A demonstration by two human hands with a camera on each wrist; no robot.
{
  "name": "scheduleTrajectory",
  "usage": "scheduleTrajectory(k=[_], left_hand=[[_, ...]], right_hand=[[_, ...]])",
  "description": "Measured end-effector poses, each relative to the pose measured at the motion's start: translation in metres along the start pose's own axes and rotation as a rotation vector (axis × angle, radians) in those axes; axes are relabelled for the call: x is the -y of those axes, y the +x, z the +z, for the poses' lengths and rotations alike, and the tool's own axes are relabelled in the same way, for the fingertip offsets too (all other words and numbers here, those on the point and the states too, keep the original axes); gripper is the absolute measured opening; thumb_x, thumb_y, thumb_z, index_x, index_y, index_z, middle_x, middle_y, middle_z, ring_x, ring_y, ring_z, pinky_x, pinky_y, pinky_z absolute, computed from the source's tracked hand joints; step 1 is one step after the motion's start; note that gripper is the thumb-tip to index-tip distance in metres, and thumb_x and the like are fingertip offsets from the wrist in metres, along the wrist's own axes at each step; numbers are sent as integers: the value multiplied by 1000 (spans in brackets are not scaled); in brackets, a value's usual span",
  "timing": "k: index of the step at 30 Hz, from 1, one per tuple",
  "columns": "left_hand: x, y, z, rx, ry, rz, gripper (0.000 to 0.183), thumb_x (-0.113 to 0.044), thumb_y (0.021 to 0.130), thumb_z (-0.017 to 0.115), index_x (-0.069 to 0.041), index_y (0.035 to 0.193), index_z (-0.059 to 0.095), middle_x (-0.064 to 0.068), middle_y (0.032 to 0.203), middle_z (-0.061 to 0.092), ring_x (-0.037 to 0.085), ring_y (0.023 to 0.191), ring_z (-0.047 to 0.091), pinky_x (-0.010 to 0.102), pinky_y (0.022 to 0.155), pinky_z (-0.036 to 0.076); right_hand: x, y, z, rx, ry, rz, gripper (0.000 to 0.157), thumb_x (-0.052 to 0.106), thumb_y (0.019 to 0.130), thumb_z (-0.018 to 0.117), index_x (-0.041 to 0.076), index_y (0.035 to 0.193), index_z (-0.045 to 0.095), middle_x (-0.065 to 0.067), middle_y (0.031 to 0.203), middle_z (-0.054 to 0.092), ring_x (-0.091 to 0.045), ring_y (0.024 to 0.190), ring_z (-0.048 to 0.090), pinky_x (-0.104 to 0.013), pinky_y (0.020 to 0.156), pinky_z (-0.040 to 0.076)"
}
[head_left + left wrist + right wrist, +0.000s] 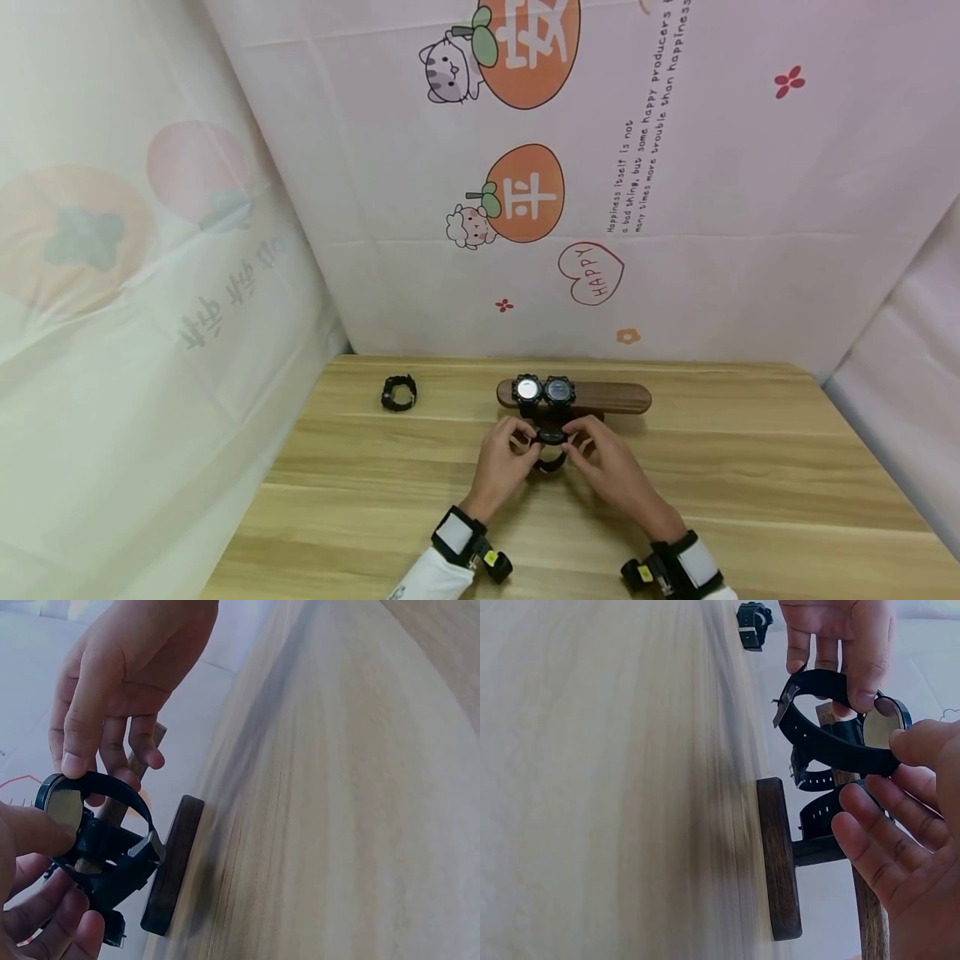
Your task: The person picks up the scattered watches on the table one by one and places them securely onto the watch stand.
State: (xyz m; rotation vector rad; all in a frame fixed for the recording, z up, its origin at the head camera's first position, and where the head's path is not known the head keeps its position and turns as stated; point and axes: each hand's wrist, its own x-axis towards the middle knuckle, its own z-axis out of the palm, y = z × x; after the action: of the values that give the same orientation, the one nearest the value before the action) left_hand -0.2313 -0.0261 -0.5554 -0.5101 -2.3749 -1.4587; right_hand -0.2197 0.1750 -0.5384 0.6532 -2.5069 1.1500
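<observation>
Between both hands is a black wristwatch (pixel 552 436), its strap buckled into a loop and its pale metal back (pixel 880 724) turned towards me. My left hand (pixel 501 467) pinches one side of it with thumb and fingers. On the opposite side my right hand (pixel 611 467) pinches the watch where the strap meets the case. Just behind it stands a dark wooden T-shaped watch stand (pixel 611 397). Two black watches, one with a bright dial (pixel 527 389) and one with a dark dial (pixel 558 390), hang side by side left of the bar's middle.
Another black watch (pixel 398 392) lies looped on the wooden table (pixel 360 517), back left. A printed white cloth (pixel 420 275) hangs behind the table, with more white cloth at both sides. The stand's base (pixel 780 862) rests on the table.
</observation>
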Motion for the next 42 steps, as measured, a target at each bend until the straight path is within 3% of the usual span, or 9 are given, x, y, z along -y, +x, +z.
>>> scheduleTrajectory(k=[7,14,19,26,30,37,42], left_hand=[[-1,1,-1,-15,-18,16,14,-11,85,71,-15,93,61,-4,97,55,13,82,60,19,65,55],[-2,2,-2,-17,-49,-16,14,-11,87,69,-17,96,60,-4,98,57,8,82,59,21,67,56],[-3,2,-3,-7,-67,-24,14,-10,87,68,-17,97,60,-4,99,58,8,83,60,22,69,56],[-2,0,-2,28,-100,16,19,-12,88,68,-15,106,63,-2,105,61,11,89,62,20,73,56],[-3,-1,-2,51,-107,30,25,-14,89,68,-12,113,62,2,109,62,19,92,63,24,75,57],[-28,-3,-12,92,-145,60,41,-14,84,75,1,118,58,16,112,60,35,98,60,48,81,56],[-39,-3,-18,105,-126,52,42,-12,83,76,0,118,57,15,112,60,32,95,61,46,81,57]], right_hand=[[-1,0,1,-2,17,1,25,18,89,70,16,112,59,6,104,59,-11,86,59,-33,68,57],[-1,-2,-1,15,74,1,21,21,94,64,13,114,61,6,107,61,-13,90,60,-36,73,57],[1,-1,-3,13,63,-1,19,11,94,63,16,113,61,8,107,61,-11,92,59,-34,74,56],[1,-1,-3,-11,43,-5,20,14,89,69,18,108,61,7,103,61,-10,87,59,-33,70,57],[0,-1,-3,-18,43,4,21,15,88,71,19,107,61,8,102,61,-8,86,59,-33,69,57],[1,-1,-2,-26,48,-7,24,14,86,73,19,106,62,8,100,61,-9,85,58,-34,67,57],[1,-2,-2,-31,52,-24,24,17,86,72,19,107,62,7,101,62,-9,84,58,-32,66,57]])
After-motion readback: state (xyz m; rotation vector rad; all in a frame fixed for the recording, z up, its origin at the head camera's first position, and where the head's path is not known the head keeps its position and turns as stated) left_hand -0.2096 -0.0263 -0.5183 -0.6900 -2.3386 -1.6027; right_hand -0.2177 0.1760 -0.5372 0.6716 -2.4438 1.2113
